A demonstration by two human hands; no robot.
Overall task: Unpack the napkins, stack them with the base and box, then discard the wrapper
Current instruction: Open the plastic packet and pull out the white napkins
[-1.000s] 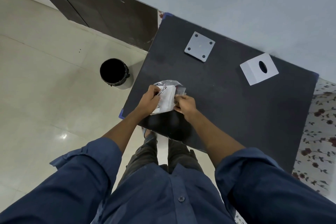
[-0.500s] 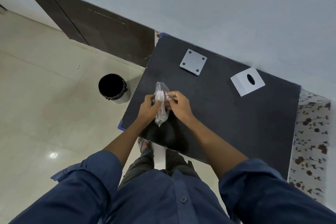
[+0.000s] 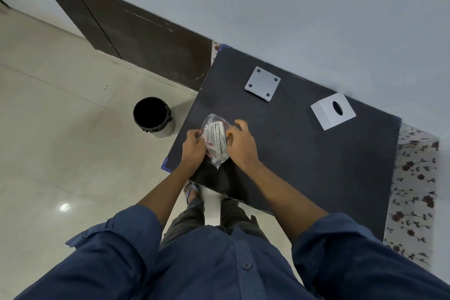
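Note:
A pack of white napkins in a clear plastic wrapper is held on edge above the near left part of the black table. My left hand pinches the wrapper on its left side. My right hand grips it on the right, fingers curled at the top. The napkin edges show as a stack of thin white layers. A flat grey square base with four dark holes lies at the far side of the table. A white box with an oval slot sits to its right.
A black-lined waste bin stands on the pale tiled floor left of the table. A dark door is behind it. A flowered cloth shows along the table's right edge. My feet are under the near edge.
The pack turned from flat to on edge between my hands. My hands now sit a little further apart, pulling the wrapper open at the sides. The camera has tilted, shifting the scene lower.

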